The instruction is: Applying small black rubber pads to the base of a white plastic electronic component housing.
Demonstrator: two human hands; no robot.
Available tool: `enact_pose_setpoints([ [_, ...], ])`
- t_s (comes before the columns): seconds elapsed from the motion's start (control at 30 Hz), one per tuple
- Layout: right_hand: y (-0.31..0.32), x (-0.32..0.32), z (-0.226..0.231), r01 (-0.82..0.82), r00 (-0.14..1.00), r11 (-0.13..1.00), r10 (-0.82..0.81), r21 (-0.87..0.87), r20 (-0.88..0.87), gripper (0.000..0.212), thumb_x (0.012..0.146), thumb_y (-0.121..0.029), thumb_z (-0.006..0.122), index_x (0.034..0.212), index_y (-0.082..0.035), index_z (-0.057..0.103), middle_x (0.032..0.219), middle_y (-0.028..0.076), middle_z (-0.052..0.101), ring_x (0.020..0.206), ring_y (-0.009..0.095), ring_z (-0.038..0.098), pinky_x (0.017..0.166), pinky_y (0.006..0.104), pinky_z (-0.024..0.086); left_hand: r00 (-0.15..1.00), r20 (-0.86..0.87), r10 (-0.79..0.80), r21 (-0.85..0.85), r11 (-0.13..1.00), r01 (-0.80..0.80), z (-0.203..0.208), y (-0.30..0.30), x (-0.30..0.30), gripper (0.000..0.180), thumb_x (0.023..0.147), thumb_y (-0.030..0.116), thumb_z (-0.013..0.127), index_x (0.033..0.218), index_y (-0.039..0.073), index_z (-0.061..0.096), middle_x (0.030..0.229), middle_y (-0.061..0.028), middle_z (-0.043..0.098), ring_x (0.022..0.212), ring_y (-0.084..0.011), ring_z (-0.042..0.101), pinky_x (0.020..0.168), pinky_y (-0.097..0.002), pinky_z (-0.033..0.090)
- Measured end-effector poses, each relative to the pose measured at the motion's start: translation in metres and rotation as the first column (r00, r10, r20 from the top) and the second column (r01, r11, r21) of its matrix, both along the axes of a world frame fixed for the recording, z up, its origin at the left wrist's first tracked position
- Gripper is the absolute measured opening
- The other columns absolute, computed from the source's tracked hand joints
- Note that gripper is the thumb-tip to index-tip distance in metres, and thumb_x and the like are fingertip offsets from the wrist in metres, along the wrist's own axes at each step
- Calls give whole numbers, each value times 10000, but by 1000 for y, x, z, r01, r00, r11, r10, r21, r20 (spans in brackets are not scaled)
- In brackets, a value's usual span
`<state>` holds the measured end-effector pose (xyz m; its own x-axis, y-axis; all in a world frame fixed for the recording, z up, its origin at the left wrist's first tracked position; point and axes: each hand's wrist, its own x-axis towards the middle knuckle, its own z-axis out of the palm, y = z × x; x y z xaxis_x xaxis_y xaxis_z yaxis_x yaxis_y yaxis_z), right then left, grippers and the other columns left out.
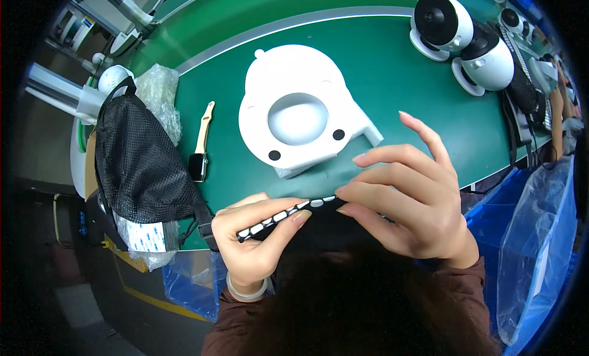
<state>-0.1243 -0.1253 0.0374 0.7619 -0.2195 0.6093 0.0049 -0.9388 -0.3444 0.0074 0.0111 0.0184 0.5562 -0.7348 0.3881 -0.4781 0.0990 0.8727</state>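
While the left hand [248, 236] pinches between thumb and forefinger a slim black strip with a row of white rounded patches [270, 222], the right hand [350, 201] brings its thumb and nearest fingertips close together at the strip's other end. I cannot tell whether these fingertips really grip it; the little finger is stretched out and away. The strip is tilted, with its end by the right hand higher, and it is just in front of the bench [392, 61], which has a green top.

Ahead of both hands, on the bench, lies a thick white rounded block with a large round opening [291, 68] and two black dots. To the left of it, ahead of the left hand, is a watch with a dark square face and a beige band [199, 153]. Just beside the left hand, on its left, is a black mesh bag [135, 153], and beyond this bag there is crumpled clear plastic wrap [161, 95].

Well beyond the right hand stand two round white devices with black fronts [491, 65]. To the right of this hand is a blue bin lined with clear plastic [537, 258].
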Motion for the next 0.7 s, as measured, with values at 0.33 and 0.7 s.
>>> enact_pose_setpoints([
  [0.33, -8, 9, 13, -71, 979, 997, 69, -6, -194, 117, 614, -92, 668, 685, -108, 577, 674, -12, 573, 762, 157, 586, 899, 485, 343, 996, -74, 46, 42, 998, -43, 1, -3, 2, 136, 599, -73, 657, 729, -47, 628, 600, -91, 591, 524, -92, 534, 461, -185, 362],
  [0.7, -36, 39, 22, 9, 990, 846, -83, 532, 115, 88, 744, -55, 611, 789, 16, 586, 824, 104, 617, 738, 133, 600, 663, 216, 467, 979, 188, 80, 64, 994, -93, -14, -8, 15, 182, 593, -69, 667, 765, -10, 650, 992, -130, 546, 607, -126, 592, 553, -192, 423],
])
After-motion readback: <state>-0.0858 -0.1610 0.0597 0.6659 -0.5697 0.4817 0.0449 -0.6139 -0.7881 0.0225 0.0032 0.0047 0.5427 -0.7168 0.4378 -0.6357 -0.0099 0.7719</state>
